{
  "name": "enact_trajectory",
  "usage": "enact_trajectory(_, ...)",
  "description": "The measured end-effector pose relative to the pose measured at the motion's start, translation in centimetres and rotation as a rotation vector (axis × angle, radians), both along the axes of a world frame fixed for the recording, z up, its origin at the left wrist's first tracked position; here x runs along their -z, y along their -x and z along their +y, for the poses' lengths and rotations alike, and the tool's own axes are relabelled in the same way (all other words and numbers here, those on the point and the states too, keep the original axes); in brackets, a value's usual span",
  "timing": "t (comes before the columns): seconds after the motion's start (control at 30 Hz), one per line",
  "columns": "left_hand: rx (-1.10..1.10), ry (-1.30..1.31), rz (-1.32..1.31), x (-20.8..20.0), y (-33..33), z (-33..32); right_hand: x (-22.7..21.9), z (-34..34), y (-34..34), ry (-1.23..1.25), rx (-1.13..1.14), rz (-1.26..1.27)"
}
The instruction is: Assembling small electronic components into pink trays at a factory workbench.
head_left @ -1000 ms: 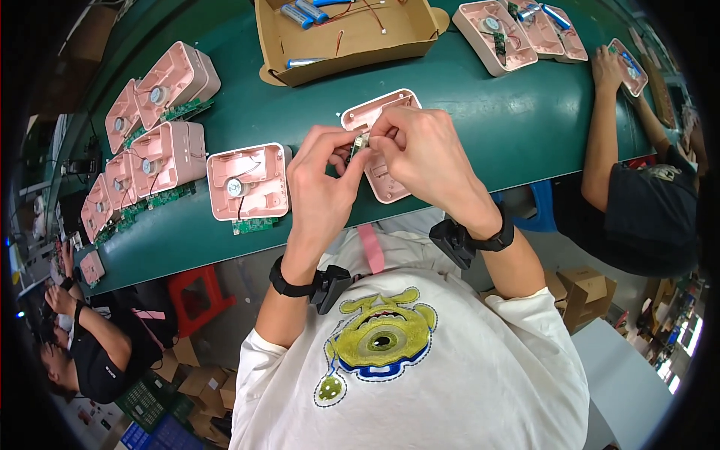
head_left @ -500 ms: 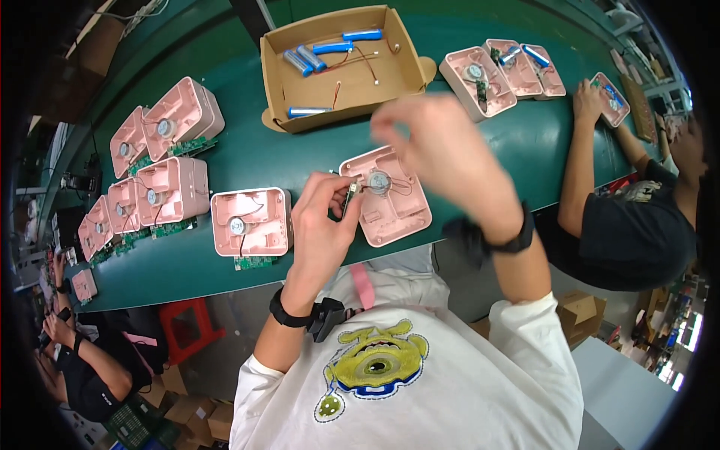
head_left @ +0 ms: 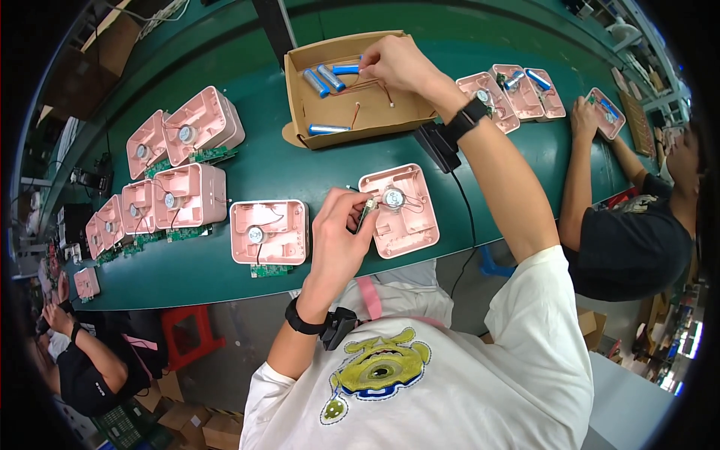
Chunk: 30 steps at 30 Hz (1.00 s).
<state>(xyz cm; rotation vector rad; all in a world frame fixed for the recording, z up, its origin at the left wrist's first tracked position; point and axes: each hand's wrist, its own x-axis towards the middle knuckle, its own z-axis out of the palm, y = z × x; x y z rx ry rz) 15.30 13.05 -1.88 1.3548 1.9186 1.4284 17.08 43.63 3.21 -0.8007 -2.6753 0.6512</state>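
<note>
Pink plastic housings [head_left: 202, 120] with round speakers [head_left: 187, 134] cluster at the left of the green table [head_left: 180, 270]; a lone housing [head_left: 279, 225] sits next. The left hand [head_left: 339, 232] — thumb and fingers closed — pinches a small circuit board [head_left: 365, 212] by the left edge of an open pink shell [head_left: 401, 229]. In the cardboard box [head_left: 360, 135] beyond, the right hand [head_left: 397, 64] bunches its fingertips at a blue battery cell [head_left: 346, 69] — whether gripping, I cannot tell. Its wrist partly hides another housing [head_left: 504, 112]; farther right is a co-worker's hand [head_left: 585, 116].
</note>
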Motion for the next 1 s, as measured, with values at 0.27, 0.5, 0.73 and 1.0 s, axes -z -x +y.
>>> enact_trajectory(0.27, 0.003, 0.031, -0.053, 0.2, -0.1, -0.4, -1.4, -4.2, -3.5, 0.689, -0.141, 0.838)
enact_trajectory(0.5, -0.002, 0.055, -0.067, 0.0, 0.0, -0.8, -2.6, -7.9, -8.2, 0.944, -0.174, 0.933)
enact_trajectory(0.73, -0.035, 0.049, -0.105, 0.6, -0.4, -0.6, -5.0, -10.7, -11.9, 0.929, -0.223, 0.869)
enact_trajectory(1.0, -0.050, 0.041, -0.173, 1.0, -0.7, -0.6, -2.9, -12.2, -14.6, 1.000, -0.225, 0.719)
